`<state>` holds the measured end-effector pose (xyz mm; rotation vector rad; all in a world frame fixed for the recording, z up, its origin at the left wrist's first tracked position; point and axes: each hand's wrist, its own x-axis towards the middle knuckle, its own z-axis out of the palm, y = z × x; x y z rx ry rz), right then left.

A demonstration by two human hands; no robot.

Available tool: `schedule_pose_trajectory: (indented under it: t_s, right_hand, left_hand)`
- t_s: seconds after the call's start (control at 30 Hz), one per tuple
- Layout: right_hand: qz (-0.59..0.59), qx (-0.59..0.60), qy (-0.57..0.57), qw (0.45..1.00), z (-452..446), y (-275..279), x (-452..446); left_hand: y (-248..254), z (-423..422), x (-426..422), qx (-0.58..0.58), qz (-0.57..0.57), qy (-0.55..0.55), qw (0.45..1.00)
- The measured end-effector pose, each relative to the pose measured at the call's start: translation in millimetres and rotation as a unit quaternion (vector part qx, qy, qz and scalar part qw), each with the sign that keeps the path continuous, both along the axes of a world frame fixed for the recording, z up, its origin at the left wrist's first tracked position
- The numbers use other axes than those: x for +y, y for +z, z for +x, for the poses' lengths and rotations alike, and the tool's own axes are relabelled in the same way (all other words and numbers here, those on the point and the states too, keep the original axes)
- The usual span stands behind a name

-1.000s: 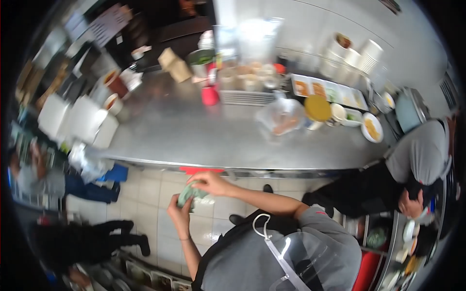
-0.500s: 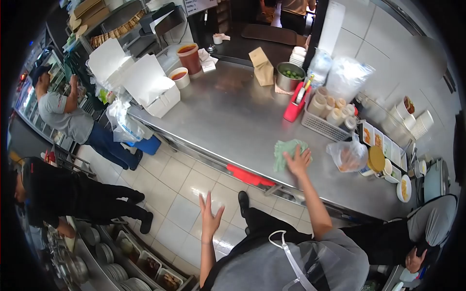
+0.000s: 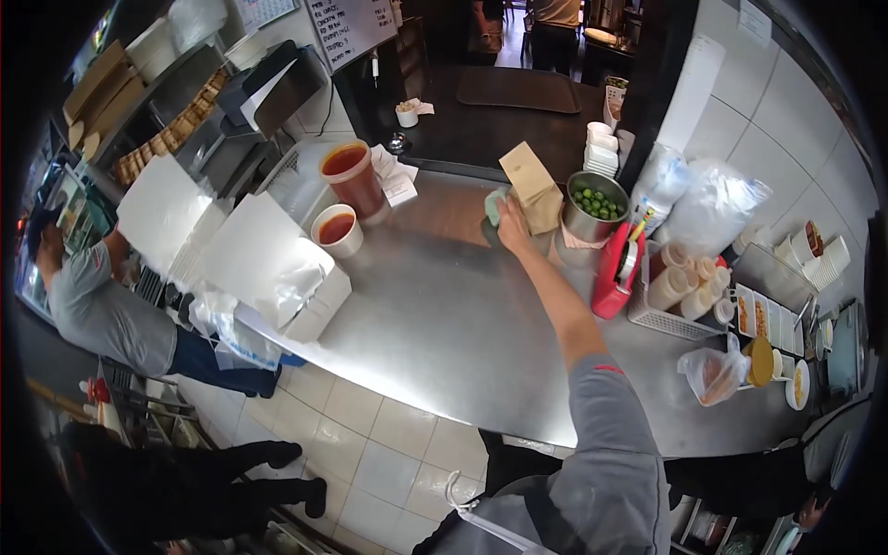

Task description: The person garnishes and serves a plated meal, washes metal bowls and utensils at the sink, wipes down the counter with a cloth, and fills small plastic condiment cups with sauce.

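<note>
My right hand (image 3: 511, 228) reaches across the steel counter (image 3: 435, 305) to its far side. Its fingers are closed on a pale green cloth (image 3: 494, 204), which is pressed against the counter top. Right beside the hand stands a brown paper bag (image 3: 534, 180), and part of it is behind my fingers. A metal pot of small green limes (image 3: 597, 199) is just to the right of the bag. My left hand is out of view.
A red tape dispenser (image 3: 614, 277) and a basket of squeeze bottles (image 3: 668, 319) stand at right. White takeaway boxes (image 3: 264, 250), a tub of red sauce (image 3: 356, 180) and a sauce cup (image 3: 337, 231) are at left. One person in grey (image 3: 106, 305) and another in black (image 3: 157, 486) stand at left.
My right hand has carried the cloth from the counter's near edge to its far side by the paper bag. My left hand has left the view. The camera has shifted forward.
</note>
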<state>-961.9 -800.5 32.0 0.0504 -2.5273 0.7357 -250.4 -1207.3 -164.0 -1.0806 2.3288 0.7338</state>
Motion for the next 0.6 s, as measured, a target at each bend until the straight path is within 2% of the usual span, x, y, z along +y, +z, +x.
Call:
schedule_pose_trajectory:
  t_s: [0.03, 0.07, 0.13, 0.2, 0.23, 0.3, 0.33, 0.37, 0.4, 0.43, 0.47, 0.5, 0.6]
  right_hand:
    - [0.053, 0.002, -0.057, 0.997, -23.1, -8.9, 2.6]
    - [0.055, -0.001, -0.058, 0.997, -31.3, -14.0, -6.7]
    - [0.005, -0.05, -0.066, 0.997, -25.4, -31.1, -40.3]
    - [-0.03, -0.135, 0.171, 0.975, -2.8, -52.0, -67.6]
    - [-0.027, -0.138, 0.172, 0.975, 6.1, -35.1, -76.1]
    - [-0.115, -0.064, 0.251, 0.959, 31.0, 23.6, -92.5]
    - [-0.062, -0.025, 0.223, 0.973, 2.1, 28.3, -80.6]
    - [-0.111, 0.019, 0.179, 0.977, -36.7, 11.7, -72.5]
    - [-0.096, 0.029, 0.146, 0.984, -67.0, 16.0, -58.5]
    - [-0.008, -0.013, 0.065, 0.998, -89.9, 21.4, -43.1]
    - [0.042, -0.112, -0.025, 0.993, -112.9, 15.9, -30.2]
    - [0.043, -0.14, -0.087, 0.985, -123.2, 12.1, -25.3]
    - [-0.002, -0.096, -0.109, 0.989, -125.8, -12.3, -38.9]
  left_hand:
    - [5.4, -14.6, -2.9, 0.0, 0.007, 0.003, 1.0]
    - [10.2, -27.8, -6.1, -0.001, 0.013, 0.006, 1.0]
    - [19.6, -49.7, -11.4, 0.0, 0.022, 0.009, 1.0]
    - [29.3, -70.4, -14.1, 0.002, 0.031, 0.014, 0.999]
    - [32.5, -80.2, -14.5, 0.003, 0.035, 0.017, 0.999]
    - [39.1, -91.9, -16.1, 0.006, 0.039, 0.02, 0.999]
    - [43.7, -94.3, -17.8, 0.005, 0.04, 0.023, 0.999]
    - [48.8, -96.9, -19.6, 0.004, 0.039, 0.026, 0.999]
    - [52.6, -99.3, -20.2, 0.005, 0.039, 0.028, 0.999]
    - [55.9, -100.8, -19.6, 0.005, 0.038, 0.032, 0.999]
    - [58.4, -103.9, -19.8, 0.005, 0.038, 0.034, 0.999]
    - [60.2, -104.8, -19.6, 0.006, 0.036, 0.038, 0.999]
    - [68.5, -101.2, -20.2, 0.0, 0.031, 0.044, 0.999]
